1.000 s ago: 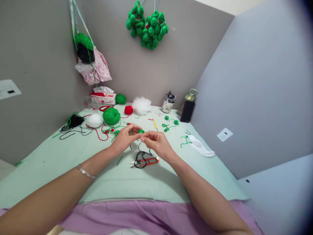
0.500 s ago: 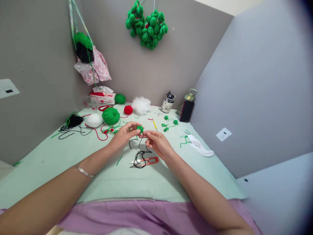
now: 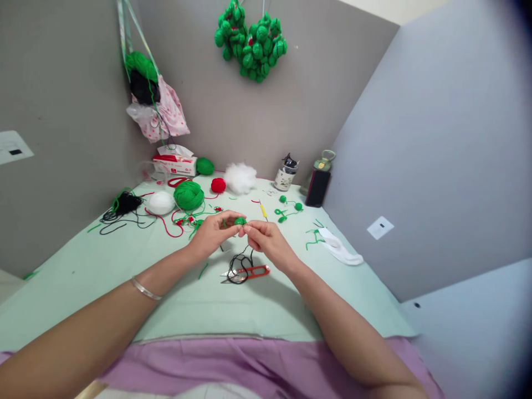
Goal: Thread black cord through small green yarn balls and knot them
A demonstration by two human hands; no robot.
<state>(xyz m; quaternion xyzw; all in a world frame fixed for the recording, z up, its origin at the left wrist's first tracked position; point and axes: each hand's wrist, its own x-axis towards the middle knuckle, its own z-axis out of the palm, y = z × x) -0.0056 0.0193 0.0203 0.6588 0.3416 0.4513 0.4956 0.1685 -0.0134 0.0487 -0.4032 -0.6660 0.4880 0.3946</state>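
Observation:
A small green crocheted ball [image 3: 240, 221] is pinched between the thumb and fingers of my left hand [image 3: 214, 233]. My right hand [image 3: 266, 238] is closed against the ball's right side, its thumb and forefinger pressed together. What those fingertips pinch is too small to make out. Black yarn [image 3: 238, 260] comes down from under my right hand and lies in loops on the table. The loops rest across thread snips [image 3: 257, 271] with an orange-red handle, just below my hands.
Behind my hands lie a yellow-handled crochet hook [image 3: 263, 210], green yarn [image 3: 189, 195], white yarn [image 3: 161, 203], red yarn [image 3: 218, 185] and white stuffing [image 3: 240, 178]. Small green pieces [image 3: 298, 206], a phone [image 3: 318, 188] and white cloth [image 3: 341, 247] are rightward. Green crocheted balls [image 3: 257, 50] hang above.
My right hand has come in against the ball, and its fingers have closed up. The black strand that hung from the ball is now mostly hidden. My left hand has lowered slightly, still holding the ball.

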